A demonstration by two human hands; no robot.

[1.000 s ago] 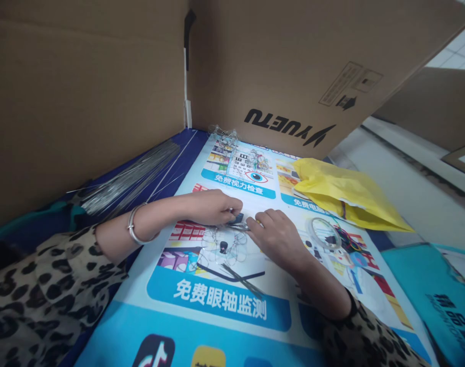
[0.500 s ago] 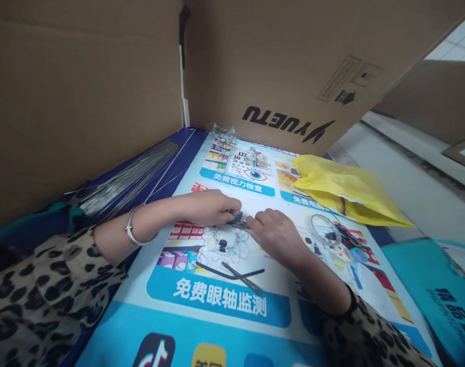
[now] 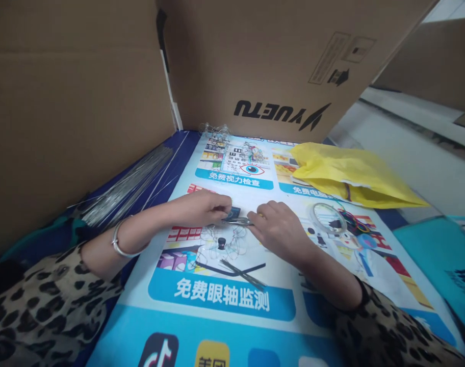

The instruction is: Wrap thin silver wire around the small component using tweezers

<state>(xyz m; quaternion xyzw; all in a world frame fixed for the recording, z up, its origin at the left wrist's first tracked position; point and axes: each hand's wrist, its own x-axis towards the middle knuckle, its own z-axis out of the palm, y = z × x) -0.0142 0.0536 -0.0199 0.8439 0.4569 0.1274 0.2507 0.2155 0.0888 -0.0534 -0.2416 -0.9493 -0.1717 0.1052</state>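
Observation:
My right hand (image 3: 278, 230) is closed around a pair of pliers (image 3: 239, 221), with a bit of yellow handle showing at the fingers. The metal jaws point left and reach up to my left hand (image 3: 212, 208). That hand is closed in a pinch; what lies between its fingertips is too small to make out. Just below both hands are thin wire loops (image 3: 235, 240), spread like petals over the printed sheet. Closer to me lies a small bundle of short straight wires (image 3: 243, 273).
Long straight wires (image 3: 129, 186) lie in a heap at left. Tangled wire pieces (image 3: 216, 131) sit at the back by the cardboard wall (image 3: 255, 61). On the right are a wire coil (image 3: 329, 218), colored wires (image 3: 357, 223), a yellow bag (image 3: 355, 173) and a teal bag (image 3: 435, 250).
The camera view has shifted slightly. My hands are a little farther apart, and more of the pliers' jaws now shows between them.

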